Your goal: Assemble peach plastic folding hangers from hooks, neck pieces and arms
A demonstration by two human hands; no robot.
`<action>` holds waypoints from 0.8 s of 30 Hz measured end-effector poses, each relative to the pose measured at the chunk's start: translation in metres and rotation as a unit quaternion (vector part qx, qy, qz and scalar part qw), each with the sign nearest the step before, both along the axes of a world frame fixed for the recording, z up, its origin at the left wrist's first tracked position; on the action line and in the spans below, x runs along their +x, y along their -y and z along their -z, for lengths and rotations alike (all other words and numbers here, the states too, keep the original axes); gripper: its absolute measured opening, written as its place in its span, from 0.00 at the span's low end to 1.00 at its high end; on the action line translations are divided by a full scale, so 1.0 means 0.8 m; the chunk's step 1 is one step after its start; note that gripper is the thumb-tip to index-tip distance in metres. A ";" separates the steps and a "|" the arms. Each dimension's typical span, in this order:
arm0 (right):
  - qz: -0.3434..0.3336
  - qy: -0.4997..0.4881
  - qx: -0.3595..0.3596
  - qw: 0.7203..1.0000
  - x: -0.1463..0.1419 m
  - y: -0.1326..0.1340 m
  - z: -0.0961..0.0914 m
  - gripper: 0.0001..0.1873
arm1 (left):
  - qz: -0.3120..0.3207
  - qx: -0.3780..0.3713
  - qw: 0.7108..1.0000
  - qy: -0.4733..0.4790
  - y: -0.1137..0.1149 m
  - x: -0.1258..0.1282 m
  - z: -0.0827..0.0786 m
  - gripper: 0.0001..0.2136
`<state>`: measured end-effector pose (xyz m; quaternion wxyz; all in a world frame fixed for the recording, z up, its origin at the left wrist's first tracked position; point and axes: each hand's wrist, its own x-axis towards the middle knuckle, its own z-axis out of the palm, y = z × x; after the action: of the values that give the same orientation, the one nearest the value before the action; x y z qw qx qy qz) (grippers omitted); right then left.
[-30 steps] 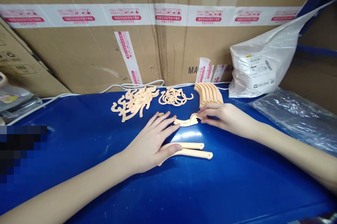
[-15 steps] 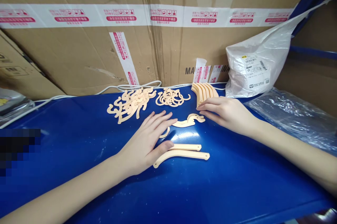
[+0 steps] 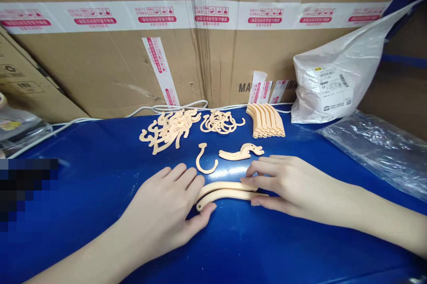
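Note:
Two curved pale wooden strips (image 3: 230, 194) lie side by side on the blue tabletop (image 3: 230, 244), a small hole showing at one left end. My left hand (image 3: 170, 199) curls over their left ends, thumb on the near side. At the right ends, my right hand (image 3: 276, 186) has the pair between thumb and fingers, hiding the tips. Just beyond lies a single wooden hook (image 3: 199, 164) with a flat head. To its right rests a wavy wooden piece (image 3: 235, 155) with a second, animal-head-like end; whether these are joined I cannot tell.
Behind are a heap of wavy wooden pieces (image 3: 170, 128), a pile of wooden hooks (image 3: 220, 121) and a neat stack of curved strips (image 3: 267, 121). A white cable (image 3: 147, 109) runs along the cardboard box (image 3: 113, 66). A white plastic bag (image 3: 323, 88) and clear plastic wrap (image 3: 373, 150) lie right.
My right hand has come from the stack at the back to the strips' right ends. My left hand has moved nearer and curled at their left ends, uncovering the single hook.

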<state>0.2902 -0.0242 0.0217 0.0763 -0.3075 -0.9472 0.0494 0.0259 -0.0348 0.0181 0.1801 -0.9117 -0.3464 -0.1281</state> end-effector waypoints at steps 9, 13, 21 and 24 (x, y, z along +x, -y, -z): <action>0.032 -0.023 0.038 0.998 0.003 -0.015 0.012 0.13 | -0.006 -0.046 0.997 0.054 -0.014 -0.004 0.018 0.06; 0.042 -0.020 0.074 0.996 0.004 -0.020 0.013 0.14 | -0.014 -0.040 0.997 0.063 -0.020 -0.003 0.028 0.07; 0.044 -0.024 0.076 0.996 0.003 -0.023 0.016 0.14 | -0.020 -0.054 0.997 0.052 -0.022 -0.007 0.027 0.10; 0.046 -0.026 0.081 0.995 0.004 -0.024 0.013 0.14 | -0.019 -0.081 0.994 0.074 -0.024 -0.012 0.023 0.13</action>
<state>0.2933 -0.0054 0.0109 0.1276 -0.3422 -0.9306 -0.0228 0.0166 -0.0159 -0.0004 0.0816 -0.9046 -0.3851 -0.1633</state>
